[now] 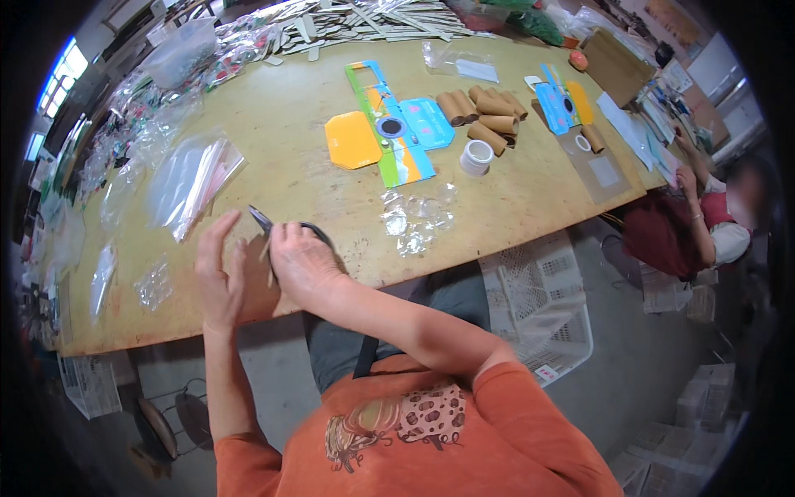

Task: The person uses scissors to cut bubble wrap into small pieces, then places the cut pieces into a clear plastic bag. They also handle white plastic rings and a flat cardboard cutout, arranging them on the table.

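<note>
A pair of dark-handled scissors lies at the table's near left, its blades pointing away to the left. My right hand is closed over the middle of it, fingers curled, with a dark handle loop showing behind the knuckles. Just left of it, my left hand is raised with thumb and fingers apart, holding nothing. A thin tan strip shows below the blades, partly hidden by the right hand. Beyond my left hand lies a stack of clear plastic bags. Small clear plastic pieces rest nearer the edge.
Unfolded colourful card boxes lie mid-table beside cardboard tubes and a white tape roll. Clear round pieces sit nearer. Pale flat sticks are heaped at the back. At right, another person works; white crates stand below.
</note>
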A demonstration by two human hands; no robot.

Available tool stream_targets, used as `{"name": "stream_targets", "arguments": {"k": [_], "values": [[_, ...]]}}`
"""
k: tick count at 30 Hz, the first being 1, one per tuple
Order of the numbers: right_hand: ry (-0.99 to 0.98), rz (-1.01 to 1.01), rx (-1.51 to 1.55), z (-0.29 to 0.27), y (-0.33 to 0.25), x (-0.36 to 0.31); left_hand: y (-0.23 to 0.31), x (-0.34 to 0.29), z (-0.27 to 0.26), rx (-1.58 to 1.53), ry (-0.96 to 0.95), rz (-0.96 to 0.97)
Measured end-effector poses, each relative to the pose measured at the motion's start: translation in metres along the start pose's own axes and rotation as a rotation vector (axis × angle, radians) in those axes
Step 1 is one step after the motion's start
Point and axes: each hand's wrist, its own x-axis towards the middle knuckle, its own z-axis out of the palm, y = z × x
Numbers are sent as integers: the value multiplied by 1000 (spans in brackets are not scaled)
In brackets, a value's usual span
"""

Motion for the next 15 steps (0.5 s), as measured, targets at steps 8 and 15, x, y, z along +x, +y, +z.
{"name": "stream_targets", "arguments": {"k": [8,15], "values": [[165,-148,-78,-65,51,-38,-7,-32,40,111,-148,-64],[-27,-234,-139,-84,146,-57,-8,-33,41,141,-137,-83]]}}
